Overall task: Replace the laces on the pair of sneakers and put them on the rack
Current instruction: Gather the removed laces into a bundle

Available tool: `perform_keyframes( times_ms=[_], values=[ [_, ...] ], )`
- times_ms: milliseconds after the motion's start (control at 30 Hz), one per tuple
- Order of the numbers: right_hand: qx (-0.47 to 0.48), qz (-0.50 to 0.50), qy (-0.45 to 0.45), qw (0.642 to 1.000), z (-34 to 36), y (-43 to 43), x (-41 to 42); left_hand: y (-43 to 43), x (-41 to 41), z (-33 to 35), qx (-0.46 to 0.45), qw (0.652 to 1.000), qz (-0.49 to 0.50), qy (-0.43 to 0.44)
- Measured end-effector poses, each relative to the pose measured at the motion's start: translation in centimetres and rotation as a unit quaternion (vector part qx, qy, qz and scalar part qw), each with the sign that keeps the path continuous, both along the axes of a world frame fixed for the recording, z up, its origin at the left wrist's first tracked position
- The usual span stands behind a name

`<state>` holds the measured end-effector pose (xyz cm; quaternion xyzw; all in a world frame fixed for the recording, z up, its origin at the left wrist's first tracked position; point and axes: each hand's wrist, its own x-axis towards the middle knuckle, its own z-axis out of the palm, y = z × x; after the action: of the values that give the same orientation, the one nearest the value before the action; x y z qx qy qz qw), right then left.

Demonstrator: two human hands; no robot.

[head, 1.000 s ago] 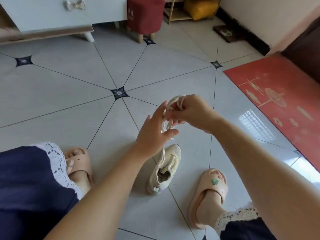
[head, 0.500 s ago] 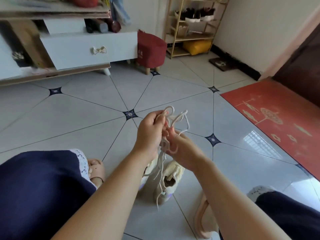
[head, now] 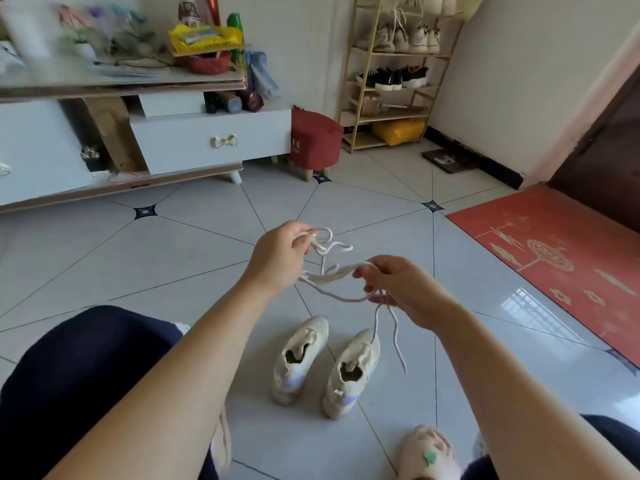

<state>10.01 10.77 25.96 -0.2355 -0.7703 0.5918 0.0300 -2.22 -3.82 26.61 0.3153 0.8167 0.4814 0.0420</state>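
Item: white lace (head: 332, 274), loose, held in the air above the tiled floor (head: 194, 244). Left hand (head: 280, 254) pinches a looped bunch of it between curled fingers; right hand (head: 405, 289) grips the other part, two ends dangling below. Left sneaker (head: 299, 358) and right sneaker (head: 351, 372), cream, stand side by side on the floor beneath the hands, eyelets unlaced as far as visible. Wooden rack (head: 401, 54), holding other shoes, stands well apart at the far wall.
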Motion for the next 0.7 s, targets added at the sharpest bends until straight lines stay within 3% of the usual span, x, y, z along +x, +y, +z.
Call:
perform_keyframes(
  times_ms=[100,233,400,567,633,700],
  values=[
    [0.046,-0.025,0.041,0.998,1.7,-0.2,-2.0,0.8,0.1,0.2,-0.002,0.998,-0.046,-0.037],
    [-0.002,-0.056,0.053,0.997,2.1,0.6,-4.4,2.7,0.1,0.0,-0.023,0.988,-0.138,-0.057],
    [-0.085,-0.066,0.027,0.994,1.2,3.8,-7.8,5.9,-2.8,-1.6,-0.075,0.994,-0.080,0.029],
    [-0.129,-0.010,0.012,0.992,-1.7,8.3,-11.6,9.9,-6.9,-3.7,0.043,0.983,-0.002,-0.179],
    [-0.128,0.024,-0.007,0.992,-3.1,9.5,-13.3,11.3,-8.7,-4.1,0.102,0.955,0.032,-0.277],
    [-0.142,0.049,-0.012,0.989,-3.8,10.2,-14.8,12.5,-10.2,-3.7,0.174,0.905,0.041,-0.386]
  ],
)
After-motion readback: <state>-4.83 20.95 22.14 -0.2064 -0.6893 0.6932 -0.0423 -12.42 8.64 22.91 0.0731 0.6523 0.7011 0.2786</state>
